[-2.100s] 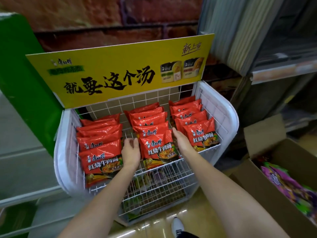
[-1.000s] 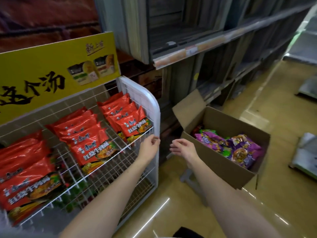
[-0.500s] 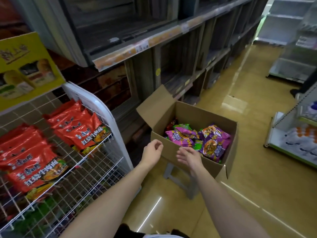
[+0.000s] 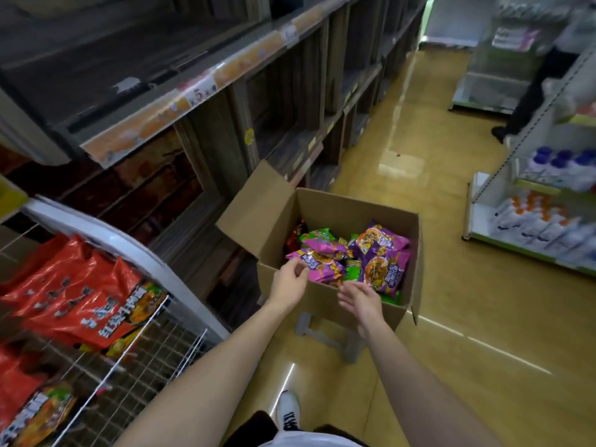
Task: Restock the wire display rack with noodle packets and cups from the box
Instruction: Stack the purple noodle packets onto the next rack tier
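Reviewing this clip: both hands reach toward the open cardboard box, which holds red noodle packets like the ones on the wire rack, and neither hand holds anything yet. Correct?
One detail is off. In the head view the packets filling the cardboard box are mostly purple with some green; red ones lie on the wire rack. The left hand and right hand do reach toward the box, holding nothing.

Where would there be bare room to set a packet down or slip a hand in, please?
The yellow floor right of the cardboard box is bare, up to the bottle shelf. The box's far left corner under the raised flap shows some bare wall. Its middle is crowded with purple packets. On the wire rack, red packets fill the upper shelf.
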`<state>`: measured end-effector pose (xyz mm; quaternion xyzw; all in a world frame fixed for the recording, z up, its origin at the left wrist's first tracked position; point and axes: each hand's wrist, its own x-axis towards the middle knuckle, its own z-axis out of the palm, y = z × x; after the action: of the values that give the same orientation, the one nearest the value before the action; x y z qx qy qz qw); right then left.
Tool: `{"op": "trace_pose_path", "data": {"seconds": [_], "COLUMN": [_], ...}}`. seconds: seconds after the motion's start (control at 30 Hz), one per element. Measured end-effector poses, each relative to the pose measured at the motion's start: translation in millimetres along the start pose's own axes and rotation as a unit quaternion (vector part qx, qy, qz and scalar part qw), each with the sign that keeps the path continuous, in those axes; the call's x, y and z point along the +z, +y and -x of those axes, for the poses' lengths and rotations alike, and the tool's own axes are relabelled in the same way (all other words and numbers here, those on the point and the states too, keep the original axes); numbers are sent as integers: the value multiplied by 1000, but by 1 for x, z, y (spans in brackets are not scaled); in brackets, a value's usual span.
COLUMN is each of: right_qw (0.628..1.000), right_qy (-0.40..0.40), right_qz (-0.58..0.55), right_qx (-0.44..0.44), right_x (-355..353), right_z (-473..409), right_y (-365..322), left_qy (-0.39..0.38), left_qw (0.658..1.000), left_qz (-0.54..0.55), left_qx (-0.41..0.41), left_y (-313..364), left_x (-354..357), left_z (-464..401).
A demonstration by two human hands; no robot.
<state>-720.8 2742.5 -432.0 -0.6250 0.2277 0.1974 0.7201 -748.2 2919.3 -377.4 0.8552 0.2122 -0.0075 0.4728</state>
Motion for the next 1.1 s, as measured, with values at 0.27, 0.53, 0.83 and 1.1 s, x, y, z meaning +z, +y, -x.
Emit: {"op": "trace_pose_path", "data": {"seconds": [0.27,0.53,0.83,1.1], "right_qw": [997,995,994,978], "right_qy": [72,85,35,-51], "right_qz": [9,49,79,116], "right_qx": [-16,-2,70,165], "right_x": [-4,13,41,73], "right_z": [-28,-60,-123,-190], "right_y": [-30,-43,-50,-50], "left_qy": [-54,-70,-98,-134], "left_qw": [998,996,987,957], "left_qz": [-36,-30,-31,10], "left_qx": [2,-45,-126,-258], "left_y": [-3,-13,-34,-58], "left_x": [9,12,26,49], "left_z": [-58,-108,-169,-216]}}
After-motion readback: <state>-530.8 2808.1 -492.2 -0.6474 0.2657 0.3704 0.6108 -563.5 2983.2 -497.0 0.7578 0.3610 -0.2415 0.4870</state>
